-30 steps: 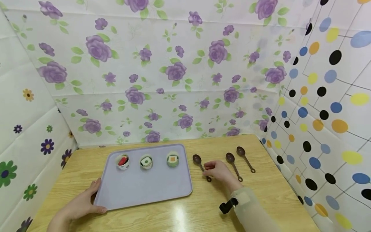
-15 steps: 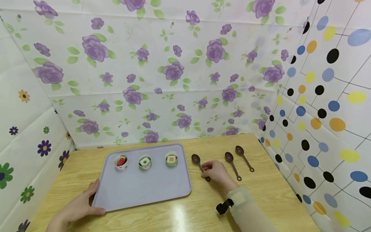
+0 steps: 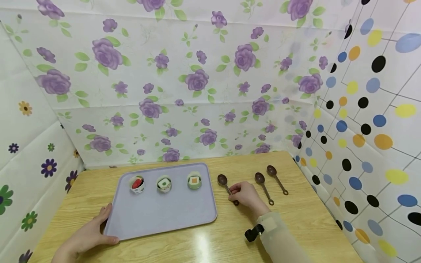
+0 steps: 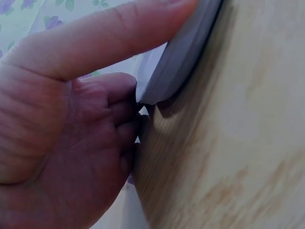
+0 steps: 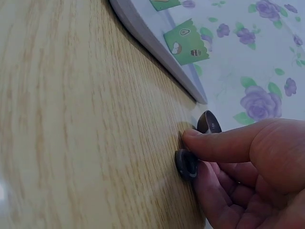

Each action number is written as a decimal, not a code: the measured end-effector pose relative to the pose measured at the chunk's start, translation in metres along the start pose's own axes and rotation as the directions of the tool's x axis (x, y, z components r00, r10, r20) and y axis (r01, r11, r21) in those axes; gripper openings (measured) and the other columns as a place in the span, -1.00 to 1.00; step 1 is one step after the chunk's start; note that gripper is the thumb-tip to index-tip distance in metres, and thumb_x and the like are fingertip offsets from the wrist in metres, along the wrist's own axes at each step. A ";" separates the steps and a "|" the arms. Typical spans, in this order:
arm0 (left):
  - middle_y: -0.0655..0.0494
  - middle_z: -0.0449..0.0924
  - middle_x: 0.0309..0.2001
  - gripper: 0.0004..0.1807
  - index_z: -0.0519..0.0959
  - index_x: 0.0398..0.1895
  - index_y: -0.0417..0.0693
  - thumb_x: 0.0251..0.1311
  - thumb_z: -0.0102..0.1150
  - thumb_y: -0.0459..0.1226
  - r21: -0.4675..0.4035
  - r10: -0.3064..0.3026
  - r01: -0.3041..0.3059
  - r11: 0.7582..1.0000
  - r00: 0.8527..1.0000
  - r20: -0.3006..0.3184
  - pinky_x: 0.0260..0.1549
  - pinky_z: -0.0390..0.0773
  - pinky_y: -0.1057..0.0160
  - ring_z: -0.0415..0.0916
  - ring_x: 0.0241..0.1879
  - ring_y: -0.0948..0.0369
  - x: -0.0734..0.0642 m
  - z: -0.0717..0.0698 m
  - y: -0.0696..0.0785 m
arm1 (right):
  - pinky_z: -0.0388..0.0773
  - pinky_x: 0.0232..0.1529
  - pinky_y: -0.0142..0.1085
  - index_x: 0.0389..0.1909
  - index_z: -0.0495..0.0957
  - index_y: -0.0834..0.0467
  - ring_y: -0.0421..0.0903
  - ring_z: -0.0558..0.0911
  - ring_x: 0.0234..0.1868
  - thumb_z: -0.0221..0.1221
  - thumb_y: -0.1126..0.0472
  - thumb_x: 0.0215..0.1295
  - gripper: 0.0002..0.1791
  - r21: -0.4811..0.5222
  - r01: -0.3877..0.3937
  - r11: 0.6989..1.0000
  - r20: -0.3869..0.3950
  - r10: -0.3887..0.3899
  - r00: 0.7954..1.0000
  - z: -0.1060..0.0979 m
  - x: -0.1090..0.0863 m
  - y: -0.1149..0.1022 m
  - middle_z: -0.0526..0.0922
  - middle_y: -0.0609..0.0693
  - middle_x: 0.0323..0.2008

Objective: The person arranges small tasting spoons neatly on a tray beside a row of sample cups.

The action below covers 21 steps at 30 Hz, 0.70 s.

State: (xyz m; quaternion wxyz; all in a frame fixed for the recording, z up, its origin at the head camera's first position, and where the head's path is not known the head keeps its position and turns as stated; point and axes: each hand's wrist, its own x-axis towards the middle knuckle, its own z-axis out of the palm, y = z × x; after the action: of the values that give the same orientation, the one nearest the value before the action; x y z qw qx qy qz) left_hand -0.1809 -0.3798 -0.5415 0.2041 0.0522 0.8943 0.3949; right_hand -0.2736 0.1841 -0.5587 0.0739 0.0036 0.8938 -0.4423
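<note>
My left hand holds the front-left corner of a lilac tray, thumb on the front edge and fingers along the left side. In the left wrist view the thumb lies against the tray edge, with the fingers curled by the corner. To the tray's right, my right hand pinches the handle of a dark brown spoon, whose bowl points away. The right wrist view shows the ring end of that handle below the thumb; the fingers hide its middle.
Near the tray's back edge stand three small patterned cups, one with a red piece, one with a white-and-green piece, one with a white-and-orange piece. Two more brown spoons lie right of my right hand. Patterned cloths surround the wooden table.
The whole head view has shifted slightly. Both hands keep their places at the tray corner and on the spoon handle.
</note>
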 end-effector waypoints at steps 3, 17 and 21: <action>-0.65 -0.51 0.58 0.43 -0.35 0.67 -0.42 0.15 0.62 -0.12 -0.003 -0.010 0.010 1.000 1.000 0.007 0.37 -0.29 -0.64 -0.50 0.55 -0.57 0.001 0.001 0.000 | 0.66 -0.28 -0.24 -0.10 0.79 0.17 -0.12 0.67 -0.30 0.56 0.27 0.18 -0.73 -0.002 0.000 1.000 0.003 0.000 1.000 -0.001 0.000 0.002 0.72 -0.07 -0.33; -0.60 -0.53 0.61 0.42 -0.35 0.69 -0.36 0.17 0.61 -0.11 -0.013 -0.026 0.026 1.000 1.000 0.013 0.36 -0.32 -0.65 -0.52 0.56 -0.55 0.001 -0.002 0.000 | 0.65 -0.19 -0.21 -0.04 0.78 0.17 -0.11 0.67 -0.23 0.52 0.25 0.25 -0.72 0.038 -0.005 0.999 0.034 0.003 0.999 -0.003 0.000 0.005 0.72 -0.05 -0.25; -0.58 -0.56 0.61 0.42 -0.37 0.70 -0.34 0.18 0.61 -0.12 -0.037 -0.040 0.040 0.999 0.999 0.025 0.37 -0.35 -0.64 -0.55 0.56 -0.54 0.000 -0.002 -0.001 | 0.65 -0.20 -0.21 -0.03 0.78 0.19 -0.11 0.67 -0.25 0.53 0.26 0.24 -0.71 0.070 -0.006 0.998 0.035 0.003 0.999 -0.002 0.000 0.007 0.73 -0.03 -0.25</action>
State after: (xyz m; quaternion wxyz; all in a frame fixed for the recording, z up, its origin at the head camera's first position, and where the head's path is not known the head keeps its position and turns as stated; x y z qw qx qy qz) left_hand -0.1817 -0.3818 -0.5415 0.2236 0.0353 0.8851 0.4066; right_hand -0.2732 0.1900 -0.5633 0.0905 0.0004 0.8762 -0.4733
